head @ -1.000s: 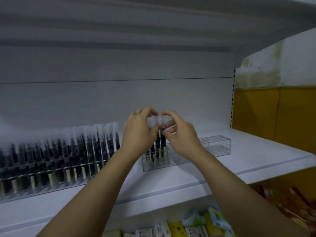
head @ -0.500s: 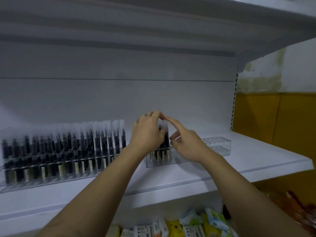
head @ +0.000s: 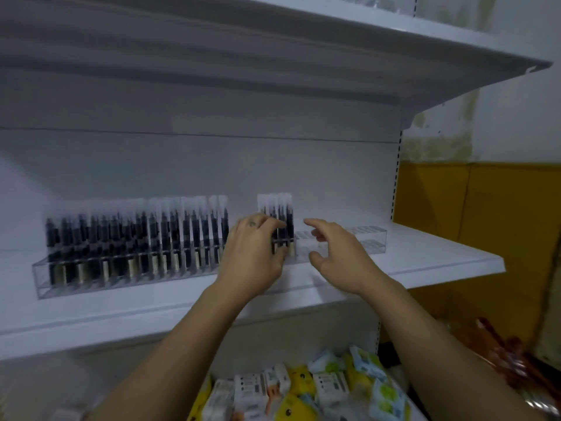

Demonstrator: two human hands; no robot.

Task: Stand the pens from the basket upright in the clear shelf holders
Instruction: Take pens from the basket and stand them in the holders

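Several black pens with clear caps [head: 277, 212] stand upright at the left end of a clear holder [head: 368, 242] on the white shelf [head: 425, 256]. My left hand [head: 253, 253] grips the lower barrels of these pens, fingers curled across their front and thumb below. To their right, my right hand [head: 338, 253] hovers in front of the holder's bare slots, fingers spread and holding nothing. A second clear holder [head: 41, 279] further left is packed with a long row of the same pens [head: 136, 232]. No basket is in view.
The upper shelf [head: 394, 41] overhangs close above. Below the pen shelf lie small white, yellow and blue packs [head: 303, 387]. Reddish wrapped goods [head: 510, 354] sit at the lower right, beside a yellow wall panel [head: 485, 238].
My left hand slid down from the pen caps to their barrels. My right hand let go of the pens, moved right and opened. The view shifted, showing more of the left holder.
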